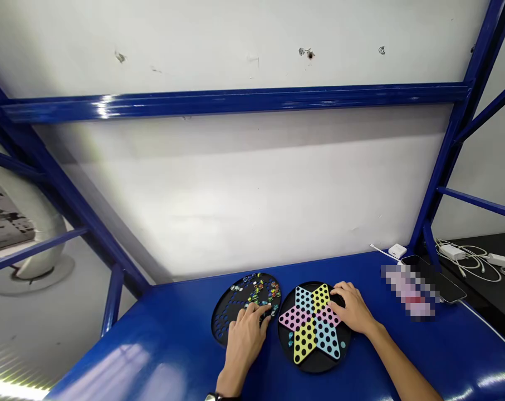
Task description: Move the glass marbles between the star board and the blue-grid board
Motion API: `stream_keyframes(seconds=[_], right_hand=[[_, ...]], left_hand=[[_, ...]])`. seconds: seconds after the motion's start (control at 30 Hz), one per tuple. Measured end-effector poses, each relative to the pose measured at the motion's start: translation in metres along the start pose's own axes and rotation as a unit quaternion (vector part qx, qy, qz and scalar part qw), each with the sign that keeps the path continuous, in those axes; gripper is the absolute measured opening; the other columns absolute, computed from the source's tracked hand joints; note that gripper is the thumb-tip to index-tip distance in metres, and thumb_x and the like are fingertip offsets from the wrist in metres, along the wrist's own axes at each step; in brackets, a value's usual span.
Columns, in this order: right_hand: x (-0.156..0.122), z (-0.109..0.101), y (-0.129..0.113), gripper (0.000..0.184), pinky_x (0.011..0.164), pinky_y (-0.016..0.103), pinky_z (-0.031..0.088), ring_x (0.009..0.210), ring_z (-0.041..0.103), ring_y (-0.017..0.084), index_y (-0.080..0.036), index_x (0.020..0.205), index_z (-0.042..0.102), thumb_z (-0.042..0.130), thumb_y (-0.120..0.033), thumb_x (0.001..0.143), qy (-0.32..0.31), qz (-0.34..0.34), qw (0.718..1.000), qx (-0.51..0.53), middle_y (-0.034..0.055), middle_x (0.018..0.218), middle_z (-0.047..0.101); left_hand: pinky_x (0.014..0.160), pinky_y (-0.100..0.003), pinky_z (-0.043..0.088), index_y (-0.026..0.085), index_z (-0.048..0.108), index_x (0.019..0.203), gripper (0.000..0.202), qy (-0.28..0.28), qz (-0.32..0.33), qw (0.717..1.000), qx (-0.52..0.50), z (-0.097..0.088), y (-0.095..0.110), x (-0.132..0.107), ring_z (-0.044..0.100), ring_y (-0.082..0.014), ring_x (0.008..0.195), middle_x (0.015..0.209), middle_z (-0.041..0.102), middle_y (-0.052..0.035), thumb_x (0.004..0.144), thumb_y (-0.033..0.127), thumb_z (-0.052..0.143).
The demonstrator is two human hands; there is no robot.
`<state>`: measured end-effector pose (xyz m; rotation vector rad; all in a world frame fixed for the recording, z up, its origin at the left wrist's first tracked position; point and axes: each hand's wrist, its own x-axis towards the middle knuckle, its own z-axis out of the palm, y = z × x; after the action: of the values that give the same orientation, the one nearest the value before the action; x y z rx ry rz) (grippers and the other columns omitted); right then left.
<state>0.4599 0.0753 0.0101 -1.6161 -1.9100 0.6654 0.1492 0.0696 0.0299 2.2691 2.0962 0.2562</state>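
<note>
My left hand reaches over a round black tray with holes in it. Its thumb and forefinger are apart, right beside the small glass marbles lying in the tray's right half; I see nothing held between them. To the right lies a Chinese checkers board, round and black with a yellow, pink and blue star full of dark holes. My right hand is on the board's upper right rim, thumb over the star's edge and fingers curled along the rim. Blue marbles sit at the board's left side.
Both boards lie on a blue table against a white wall. Further right are a phone, a blurred pinkish item, and a white charger with cables. Blue metal frame bars surround the table.
</note>
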Motion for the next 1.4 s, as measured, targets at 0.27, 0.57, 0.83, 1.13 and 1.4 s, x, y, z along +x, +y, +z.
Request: stream_keyframes(seconds=[0.27, 0.57, 0.83, 1.13, 1.4], right_hand=[[0.0, 0.001, 0.001, 0.026, 0.105, 0.046, 0.042, 0.119, 0.055, 0.028, -0.027, 0.105, 0.067, 0.052, -0.044, 0.093, 0.0, 0.0, 1.0, 0.01, 0.0069, 0.121, 0.063], [0.0, 0.002, 0.001, 0.028, 0.106, 0.046, 0.042, 0.121, 0.054, 0.028, -0.026, 0.107, 0.067, 0.052, -0.044, 0.092, -0.004, 0.001, 1.0, 0.01, 0.0076, 0.124, 0.063], [-0.001, 0.001, 0.001, 0.027, 0.105, 0.045, 0.043, 0.12, 0.054, 0.028, -0.027, 0.107, 0.068, 0.053, -0.043, 0.092, 0.0, 0.003, 1.0, 0.004, 0.0068, 0.123, 0.064], [-0.001, 0.0, 0.001, 0.027, 0.105, 0.044, 0.042, 0.119, 0.055, 0.027, -0.026, 0.105, 0.068, 0.052, -0.044, 0.093, 0.002, 0.001, 1.0, -0.001, 0.0065, 0.123, 0.064], [-0.002, -0.001, -0.001, 0.027, 0.105, 0.043, 0.043, 0.118, 0.056, 0.026, -0.026, 0.106, 0.067, 0.052, -0.044, 0.093, 0.002, 0.002, 1.0, 0.001, 0.006, 0.122, 0.064]], left_hand=[[0.079, -0.034, 0.048, 0.031, 0.072, 0.121, 0.038, -0.011, 0.029, 0.999, -0.011, -0.01, 0.01, 0.011, 0.067, -0.0256, 0.106, 0.111, 0.072, -0.0069, 0.094, 0.026, 0.046], [0.083, -0.035, 0.048, 0.028, 0.068, 0.126, 0.038, 0.017, 0.023, 0.998, -0.052, -0.001, 0.002, 0.008, 0.065, -0.0259, 0.11, 0.114, 0.071, -0.0073, 0.097, 0.03, 0.042], [0.078, -0.033, 0.048, 0.025, 0.072, 0.119, 0.04, 0.033, 0.031, 0.999, 0.004, -0.002, 0.01, 0.027, 0.065, -0.0248, 0.104, 0.109, 0.069, -0.008, 0.097, 0.027, 0.038], [0.078, -0.032, 0.046, 0.028, 0.074, 0.115, 0.037, 0.025, 0.057, 0.998, -0.004, 0.003, 0.0, 0.025, 0.064, -0.0227, 0.101, 0.11, 0.068, -0.0063, 0.098, 0.028, 0.041], [0.077, -0.03, 0.044, 0.039, 0.071, 0.122, 0.041, 0.025, 0.1, 0.994, -0.031, 0.006, -0.008, 0.027, 0.062, -0.0213, 0.1, 0.109, 0.067, -0.003, 0.097, 0.023, 0.043]])
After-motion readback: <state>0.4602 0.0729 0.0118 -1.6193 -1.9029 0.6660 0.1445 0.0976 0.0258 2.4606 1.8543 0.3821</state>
